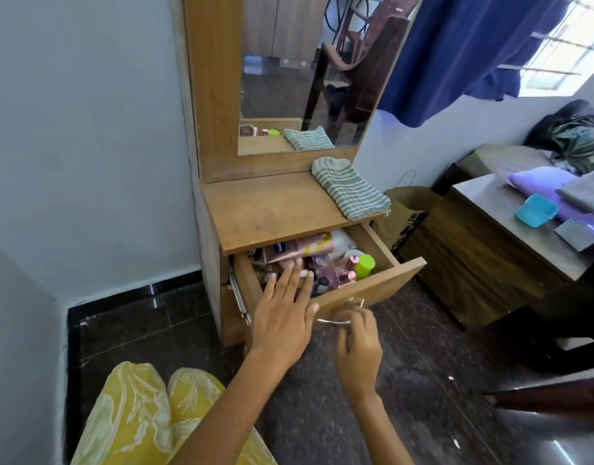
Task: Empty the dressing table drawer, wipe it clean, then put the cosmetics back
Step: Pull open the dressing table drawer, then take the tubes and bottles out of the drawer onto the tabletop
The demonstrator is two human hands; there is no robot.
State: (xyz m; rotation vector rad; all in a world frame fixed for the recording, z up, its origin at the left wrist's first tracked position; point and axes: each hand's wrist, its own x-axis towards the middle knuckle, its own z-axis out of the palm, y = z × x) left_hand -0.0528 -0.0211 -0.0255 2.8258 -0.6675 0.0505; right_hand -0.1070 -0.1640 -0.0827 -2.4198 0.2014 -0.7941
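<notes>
Head view, the only one I have, looking down from a seated or crouched position. A narrow light-brown wooden dressing table (272, 209) with a tall mirror stands at twelve o'clock from me. Its single wooden drawer (373, 286) is pulled open toward me and is crowded with cosmetics: a pink squeeze tube (299, 250) lying across the back at eleven o'clock within the drawer, a lime-green capped bottle (365, 266) upright at three o'clock, and several small pink bottles (336, 275) clustered in the middle. Nothing has been taken out yet, I judge.

My left hand (285, 317) reaches over the drawer's front edge, fingers (289, 273) spread flat and loose, just above or touching the items; it grasps nothing, and I read it as choosing what to lift first. My right hand (357, 344) is curled at the metal drawer handle (339, 318), at six o'clock on the drawer front, probably steadying the drawer; whether the fingers actually grip the handle I cannot tell.

A folded green-and-white striped cloth (351, 187) lies on the tabletop at two o'clock, within reach, likely kept ready for wiping. The rest of the tabletop offers a place to set things down.
</notes>
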